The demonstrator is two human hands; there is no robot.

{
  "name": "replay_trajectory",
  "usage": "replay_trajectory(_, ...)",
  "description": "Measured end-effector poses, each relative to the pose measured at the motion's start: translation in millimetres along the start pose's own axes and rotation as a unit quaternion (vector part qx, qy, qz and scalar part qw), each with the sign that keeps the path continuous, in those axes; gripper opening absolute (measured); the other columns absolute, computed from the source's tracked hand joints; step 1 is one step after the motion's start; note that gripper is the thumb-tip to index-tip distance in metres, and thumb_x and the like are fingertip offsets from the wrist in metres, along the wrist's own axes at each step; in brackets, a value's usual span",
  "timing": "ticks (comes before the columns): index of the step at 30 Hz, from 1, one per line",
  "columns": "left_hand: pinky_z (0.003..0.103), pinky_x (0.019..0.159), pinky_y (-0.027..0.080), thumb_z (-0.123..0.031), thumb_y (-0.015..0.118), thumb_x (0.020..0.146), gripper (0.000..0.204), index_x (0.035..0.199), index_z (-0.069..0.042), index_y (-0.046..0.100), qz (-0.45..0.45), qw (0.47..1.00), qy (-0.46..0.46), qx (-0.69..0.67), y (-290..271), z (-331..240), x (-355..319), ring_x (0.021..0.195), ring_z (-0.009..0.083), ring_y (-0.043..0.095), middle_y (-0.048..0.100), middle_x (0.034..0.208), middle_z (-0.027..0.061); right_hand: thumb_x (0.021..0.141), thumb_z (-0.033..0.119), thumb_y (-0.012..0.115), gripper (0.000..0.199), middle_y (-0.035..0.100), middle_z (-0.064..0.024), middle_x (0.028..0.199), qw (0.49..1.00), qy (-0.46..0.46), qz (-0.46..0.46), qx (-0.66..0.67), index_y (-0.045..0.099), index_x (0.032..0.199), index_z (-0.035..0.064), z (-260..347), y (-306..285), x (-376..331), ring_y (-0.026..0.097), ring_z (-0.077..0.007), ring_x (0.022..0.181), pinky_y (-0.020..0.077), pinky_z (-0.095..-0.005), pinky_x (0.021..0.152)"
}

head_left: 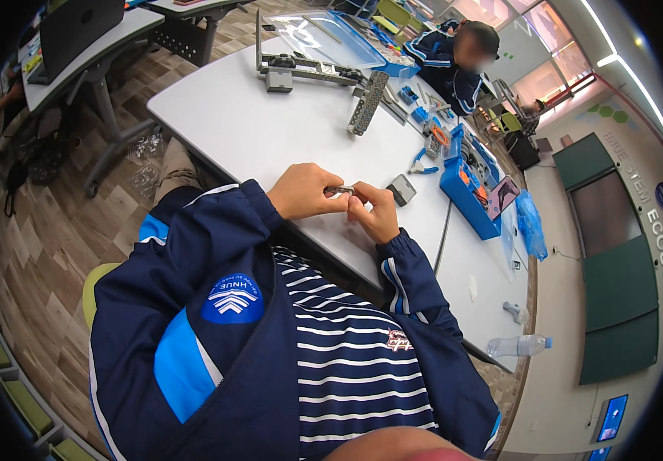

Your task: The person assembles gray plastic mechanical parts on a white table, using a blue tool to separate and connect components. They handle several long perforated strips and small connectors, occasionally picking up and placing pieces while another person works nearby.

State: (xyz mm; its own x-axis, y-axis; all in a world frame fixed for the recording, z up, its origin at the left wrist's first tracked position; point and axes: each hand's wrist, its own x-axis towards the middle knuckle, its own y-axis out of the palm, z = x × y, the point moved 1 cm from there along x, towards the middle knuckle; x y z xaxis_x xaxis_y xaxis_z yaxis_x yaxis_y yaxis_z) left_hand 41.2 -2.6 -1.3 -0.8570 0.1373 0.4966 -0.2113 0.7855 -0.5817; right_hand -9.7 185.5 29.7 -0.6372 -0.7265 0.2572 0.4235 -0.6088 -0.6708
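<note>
Over the near edge of the white table [216, 115], my left hand [300, 192] pinches a small grey building piece [339, 189] between thumb and fingers. My right hand [376, 213] meets it from the other side, its fingertips closed at the end of the same piece. The fingers cover much of it, so its exact kind is hidden. Just beyond my right hand lies a grey block-shaped module [401, 190]. Farther off on the tabletop rest a long grey beam assembly [308, 69] and a perforated grey bar [368, 104].
A blue parts box [466, 201] stands to the right, with blue-handled pliers [422, 163] beside it. A blue tray with a clear lid [316, 38] sits at the far side, near another person [458, 61]. A water bottle [519, 346] lies at the right end.
</note>
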Motion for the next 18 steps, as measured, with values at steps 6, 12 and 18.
replay_trajectory(6,0.04,0.051,0.04,-0.042,0.063,0.084,0.041,0.067,-0.005,0.058,-0.011,1.0,0.002,-0.006,1.0,-2.6,-1.2,0.05,0.0304,0.052,0.053,0.055,0.0109,0.086,0.012,0.054,0.019,0.063,-0.0045,0.058,1.0,0.006,0.001,-0.013,0.064,0.078,-0.0017,2.0,-0.9,-1.3,0.059,-0.0107,0.053,0.0462,-0.0249,0.055)
replay_trajectory(12,0.04,0.051,0.039,-0.042,0.062,0.084,0.04,0.065,-0.006,0.057,-0.011,1.0,0.005,-0.002,0.2,-2.1,-0.5,0.049,0.0302,0.051,0.053,0.054,0.01,0.087,0.012,0.054,0.02,0.063,-0.005,0.058,0.999,0.03,0.002,0.012,0.063,0.078,-0.0022,-0.4,-0.1,-2.1,0.059,-0.0106,0.053,0.0462,-0.0245,0.055)
replay_trajectory(18,0.04,0.051,0.041,-0.041,0.062,0.084,0.037,0.068,-0.007,0.061,-0.022,1.0,0.0,0.023,2.6,-4.8,-1.3,0.05,0.0292,0.053,0.054,0.055,0.0093,0.09,0.011,0.055,0.02,0.062,-0.0059,0.056,0.999,0.028,0.007,-0.015,0.063,0.08,-0.0032,-6.6,-1.0,-1.4,0.059,-0.0103,0.048,0.0461,-0.0249,0.05)
